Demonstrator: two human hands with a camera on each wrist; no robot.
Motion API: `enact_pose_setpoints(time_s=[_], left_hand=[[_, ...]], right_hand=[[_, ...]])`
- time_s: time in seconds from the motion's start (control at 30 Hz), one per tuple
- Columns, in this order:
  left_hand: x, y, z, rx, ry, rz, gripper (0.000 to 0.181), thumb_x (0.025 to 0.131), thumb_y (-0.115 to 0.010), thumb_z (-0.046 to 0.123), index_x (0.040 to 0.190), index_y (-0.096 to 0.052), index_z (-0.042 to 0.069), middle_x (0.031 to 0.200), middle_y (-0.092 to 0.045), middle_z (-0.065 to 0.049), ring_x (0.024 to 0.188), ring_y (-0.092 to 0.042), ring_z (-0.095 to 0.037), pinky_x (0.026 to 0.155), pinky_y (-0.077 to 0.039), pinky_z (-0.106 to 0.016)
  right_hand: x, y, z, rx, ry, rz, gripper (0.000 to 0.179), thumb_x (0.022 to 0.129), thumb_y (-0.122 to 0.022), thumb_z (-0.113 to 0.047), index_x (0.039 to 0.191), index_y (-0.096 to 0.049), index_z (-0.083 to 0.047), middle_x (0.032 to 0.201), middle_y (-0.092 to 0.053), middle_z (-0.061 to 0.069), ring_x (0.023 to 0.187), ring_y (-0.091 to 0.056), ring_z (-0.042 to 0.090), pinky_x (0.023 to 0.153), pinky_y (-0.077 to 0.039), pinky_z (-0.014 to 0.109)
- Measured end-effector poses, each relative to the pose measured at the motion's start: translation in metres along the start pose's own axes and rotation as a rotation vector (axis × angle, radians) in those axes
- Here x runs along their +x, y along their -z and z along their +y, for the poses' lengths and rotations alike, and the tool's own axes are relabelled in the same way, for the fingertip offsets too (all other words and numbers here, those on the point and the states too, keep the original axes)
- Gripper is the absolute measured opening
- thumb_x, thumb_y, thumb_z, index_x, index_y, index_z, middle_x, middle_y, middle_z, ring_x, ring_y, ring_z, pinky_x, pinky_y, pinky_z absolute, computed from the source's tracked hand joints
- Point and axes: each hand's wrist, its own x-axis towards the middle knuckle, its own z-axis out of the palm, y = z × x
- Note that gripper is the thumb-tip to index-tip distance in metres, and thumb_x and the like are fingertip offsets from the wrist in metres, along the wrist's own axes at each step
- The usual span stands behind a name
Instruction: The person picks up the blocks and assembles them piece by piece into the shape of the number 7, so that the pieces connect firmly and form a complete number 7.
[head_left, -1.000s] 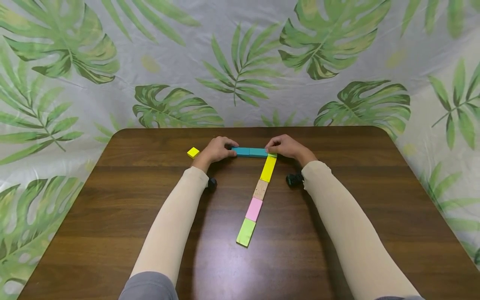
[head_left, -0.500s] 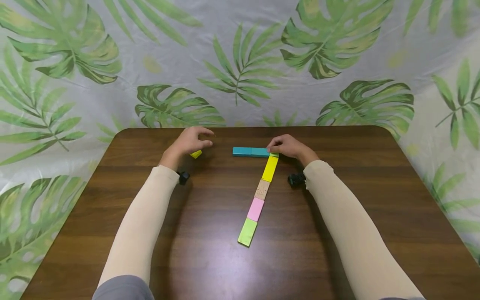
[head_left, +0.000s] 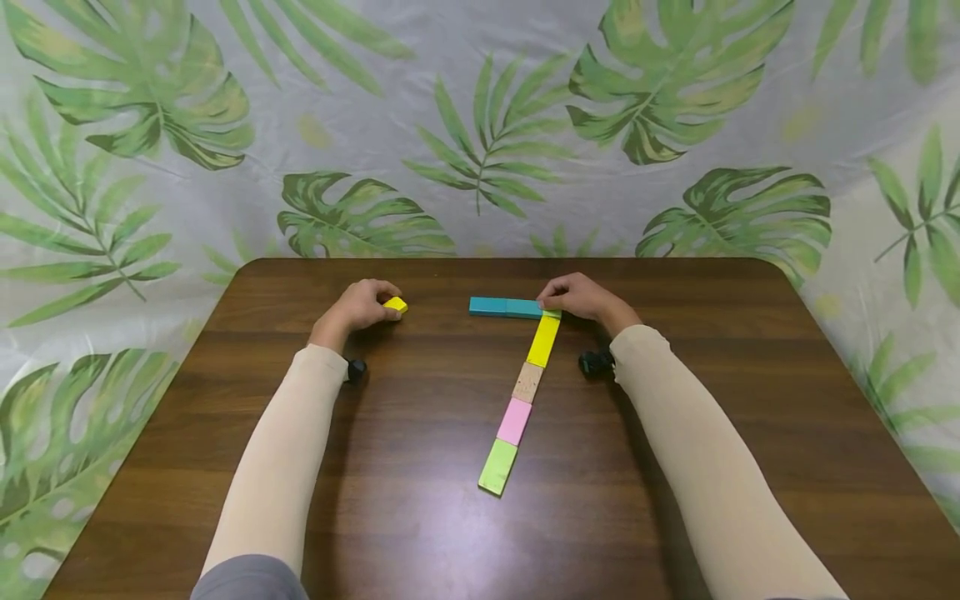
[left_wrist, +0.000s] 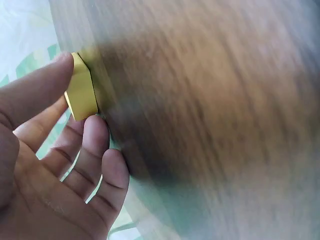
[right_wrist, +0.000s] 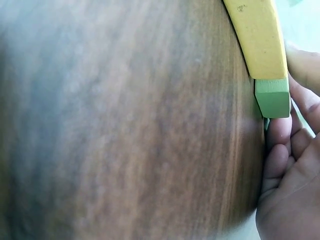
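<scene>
My left hand [head_left: 358, 305] is at the far left of the table, pinching a small yellow block [head_left: 396, 305] between thumb and fingers. The left wrist view shows that yellow block [left_wrist: 82, 92] against the thumb, low over the wood. My right hand [head_left: 581, 297] holds a small green block [right_wrist: 272, 97] at the corner of a row, partly covering it in the head view. Two blue blocks [head_left: 488, 307] run leftward from this corner. Toward me from it lie a longer yellow block [head_left: 543, 342], a plain wooden block [head_left: 527, 382], a pink block [head_left: 514, 421] and a lime block [head_left: 498, 467], end to end.
The brown wooden table [head_left: 420, 500] has rounded far corners. Behind it hangs a leaf-patterned cloth [head_left: 517, 108]. A dark wrist camera [head_left: 596, 362] sits under the right wrist, close to the row.
My left hand has let go of the blue blocks' left end, moved left and taken hold of the small yellow block. The right hand has stayed at the corner.
</scene>
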Motion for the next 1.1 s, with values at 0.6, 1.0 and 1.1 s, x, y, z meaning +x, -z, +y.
enact_pose_setpoints(time_s=[0.6,1.0,1.1], left_hand=[[0.001,-0.0064,-0.0049,-0.109,0.081,0.087,0.041,0.092,-0.069,0.016,0.131,-0.062,0.007,0.137,-0.054,-0.02,0.116,-0.05,-0.035,0.102,-0.044,-0.048],[0.0028,-0.0068,-0.0072,-0.12,0.075,0.065,0.045,0.093,-0.068,0.014,0.137,-0.06,0.009,0.147,-0.048,-0.018,0.128,-0.047,-0.037,0.109,-0.041,-0.05],[0.0024,-0.0069,-0.0071,-0.117,0.064,0.059,0.045,0.093,-0.068,0.014,0.137,-0.059,0.009,0.148,-0.047,-0.019,0.126,-0.047,-0.037,0.108,-0.041,-0.051]], right_hand=[[-0.0039,0.0003,-0.0042,0.012,-0.002,0.002,0.029,0.1,-0.06,-0.026,0.117,-0.07,-0.005,0.127,-0.062,0.017,0.107,-0.054,0.028,0.09,-0.043,0.038],[0.0018,-0.0008,0.0016,0.003,-0.004,0.006,0.025,0.1,-0.059,-0.026,0.114,-0.072,-0.009,0.127,-0.062,0.015,0.11,-0.054,0.029,0.092,-0.044,0.04],[0.0019,-0.0008,0.0012,-0.003,-0.005,0.007,0.026,0.1,-0.059,-0.026,0.114,-0.072,-0.009,0.127,-0.062,0.015,0.11,-0.054,0.029,0.093,-0.044,0.041]])
